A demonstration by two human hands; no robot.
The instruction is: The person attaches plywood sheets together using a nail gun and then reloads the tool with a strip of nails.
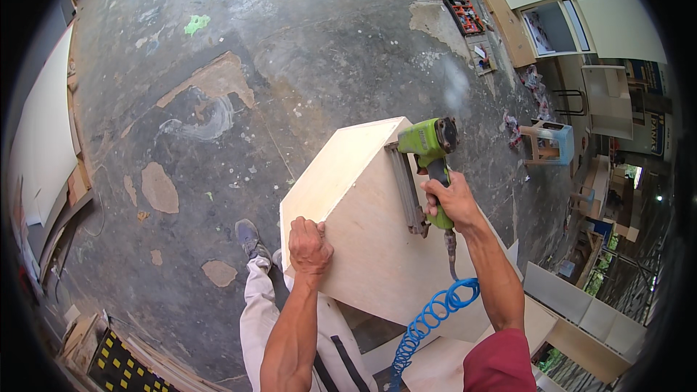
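A pale plywood box (363, 247) stands tilted in front of me, with its long edge running away from me. My left hand (311, 245) is closed over the box's near left edge, gripping it. In my right hand (451, 202) is a green pneumatic nail gun (428, 141), its handle wrapped by my fingers. The gun's nose meets the far upper edge of the box, and its grey magazine (408, 196) lies along the box's side. From the handle's base, a coiled blue air hose (435, 311) hangs down toward the lower edge of the view.
White and wooden panels (47, 138) lean at the far left. An orange-and-black tool case (465, 16) lies on the floor at the far right, near pale cabinets (617, 22). A stool (548, 143) stands to the right. More boards (581, 312) sit at the lower right.
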